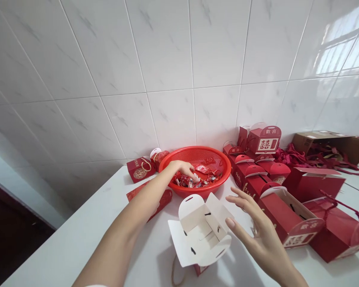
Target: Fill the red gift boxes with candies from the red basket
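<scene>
My left hand [184,168] reaches into a red plastic basket [224,172] with its fingers closed at a wrapped candy [196,178]. More candies in red and silver wrappers [211,177] lie around it there. In front of the basket stands a gift box [204,231], its white inside facing up and its flaps spread; I see no candy in it. My right hand [254,223] hovers just right of this box, fingers apart and holding nothing. A loop of tan cord [177,275] hangs by the box's lower left.
Several red gift boxes [265,139] crowd the right side, some with raised handles. Farther right, dark red ribbons [314,157] spill by a cardboard box [320,137]. Left of the basket sit a corded red box [140,169] and others. A tiled wall [170,115] stands behind the table.
</scene>
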A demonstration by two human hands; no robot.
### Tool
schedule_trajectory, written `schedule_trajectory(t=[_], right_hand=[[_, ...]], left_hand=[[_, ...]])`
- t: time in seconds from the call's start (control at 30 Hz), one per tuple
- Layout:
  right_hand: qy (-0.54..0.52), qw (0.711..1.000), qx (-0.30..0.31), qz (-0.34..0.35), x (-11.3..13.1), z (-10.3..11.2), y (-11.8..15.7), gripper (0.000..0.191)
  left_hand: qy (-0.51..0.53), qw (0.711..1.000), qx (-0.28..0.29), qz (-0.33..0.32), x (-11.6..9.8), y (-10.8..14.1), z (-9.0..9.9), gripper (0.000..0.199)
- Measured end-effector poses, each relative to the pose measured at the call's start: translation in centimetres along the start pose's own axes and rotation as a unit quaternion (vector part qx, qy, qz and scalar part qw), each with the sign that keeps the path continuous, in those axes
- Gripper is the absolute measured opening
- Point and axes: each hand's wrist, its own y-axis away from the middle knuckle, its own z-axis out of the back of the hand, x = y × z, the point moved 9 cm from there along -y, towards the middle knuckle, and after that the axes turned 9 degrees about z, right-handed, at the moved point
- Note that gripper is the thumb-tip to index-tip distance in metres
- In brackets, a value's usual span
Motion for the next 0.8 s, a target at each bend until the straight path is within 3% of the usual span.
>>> schedule_trajectory(t=[0.1, 0.23, 0.37, 0.47, 0.67, 0.8], right_hand=[[0.023, 1.0, -0.012, 0.018, 0.2, 0.2, 0.2, 0.031], [0.039, 0.998, -0.029, 0.033, 0.9, 0.6, 0.3, 0.024], [0.054, 0.996, -0.046, 0.05, 1.3, 0.9, 0.2, 0.021], [0.057, 0.996, -0.05, 0.048, 1.1, 0.8, 0.2, 0.019], [0.045, 0.998, -0.035, 0.034, 0.3, 0.1, 0.5, 0.02], [0.024, 0.999, -0.041, 0.009, -0.3, -0.1, 0.3, 0.026]], left_hand=[[0.033, 0.999, 0.007, 0.0, 0.1, -1.4, -1.0, 0.049], [0.117, 0.991, -0.063, -0.027, 0.5, -2.6, -0.6, 0.042], [0.239, 0.956, -0.152, -0.071, 1.1, -3.0, 0.8, 0.043], [0.325, 0.921, -0.184, -0.11, 1.3, -2.8, 1.6, 0.043], [0.442, 0.864, -0.204, -0.132, 1.8, -1.6, 2.6, 0.045], [0.51, 0.832, -0.17, -0.136, 1.0, 0.2, 2.9, 0.049]])
